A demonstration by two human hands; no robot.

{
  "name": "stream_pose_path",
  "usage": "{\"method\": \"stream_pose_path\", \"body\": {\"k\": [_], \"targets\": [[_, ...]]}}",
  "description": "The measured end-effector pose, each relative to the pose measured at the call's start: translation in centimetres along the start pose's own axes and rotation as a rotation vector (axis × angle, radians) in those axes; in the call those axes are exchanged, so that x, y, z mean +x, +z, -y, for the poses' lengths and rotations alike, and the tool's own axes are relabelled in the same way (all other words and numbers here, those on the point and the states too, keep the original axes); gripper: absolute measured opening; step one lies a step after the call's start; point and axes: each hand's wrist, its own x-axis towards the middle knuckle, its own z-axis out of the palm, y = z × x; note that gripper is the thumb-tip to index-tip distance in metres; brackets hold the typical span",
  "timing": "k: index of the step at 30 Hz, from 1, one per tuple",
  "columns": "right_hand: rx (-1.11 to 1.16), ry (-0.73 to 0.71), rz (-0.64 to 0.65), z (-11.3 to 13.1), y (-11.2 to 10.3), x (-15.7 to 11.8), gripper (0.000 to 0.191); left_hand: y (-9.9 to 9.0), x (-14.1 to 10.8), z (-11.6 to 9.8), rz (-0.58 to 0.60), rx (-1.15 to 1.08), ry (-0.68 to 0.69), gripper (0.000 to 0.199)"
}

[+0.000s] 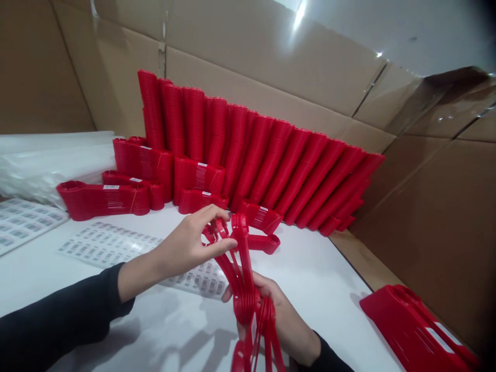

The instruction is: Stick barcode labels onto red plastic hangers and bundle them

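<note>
My left hand is closed round the upper ends of several loose red plastic pieces, long and narrow with wider ends. They fan apart between thumb and fingers. Lower down, my right hand grips the same bunch from the right, partly hidden behind it. Other red pieces hang below that grip towards the bottom edge. Just behind the hands, a single flat red piece lies on the white table. Under my left forearm is a sheet of barcode labels.
Tall stacks of red pieces line the cardboard wall. In front stand banded, labelled bundles. Clear plastic bags and another label sheet lie at the left. More labelled bundles sit at the lower right.
</note>
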Motion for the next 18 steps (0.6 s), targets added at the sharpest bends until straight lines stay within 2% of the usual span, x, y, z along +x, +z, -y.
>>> {"method": "stream_pose_path", "body": {"k": [3, 6, 8, 10, 13, 16, 18], "targets": [[-0.009, 0.011, 0.0, 0.1, 0.1, 0.0, 0.015, 0.5, -0.2, 0.0, 0.044, -0.111, -0.103, 0.026], [0.017, 0.01, -0.01, 0.2, 0.3, 0.0, 0.017, 1.1, -0.6, 0.4, -0.005, -0.175, -0.1, 0.032], [0.027, 0.031, 0.032, 0.1, 0.5, -0.1, 0.022, 1.2, -0.8, 0.6, -0.063, -0.206, -0.02, 0.045], [0.019, 0.072, 0.083, -0.1, 0.7, -0.1, 0.024, 1.1, -1.0, 0.8, -0.072, -0.186, 0.103, 0.049], [0.011, 0.137, 0.121, -0.9, 0.8, -0.1, 0.019, 0.9, -1.1, 1.0, 0.035, -0.13, 0.286, 0.041], [-0.001, 0.175, 0.138, -1.7, 0.9, -0.1, 0.014, 1.0, -1.3, 1.0, 0.059, -0.134, 0.366, 0.053], [-0.007, 0.186, 0.139, -1.9, 0.9, 0.0, 0.012, 1.2, -1.4, 0.7, 0.015, -0.093, 0.358, 0.035]]}}
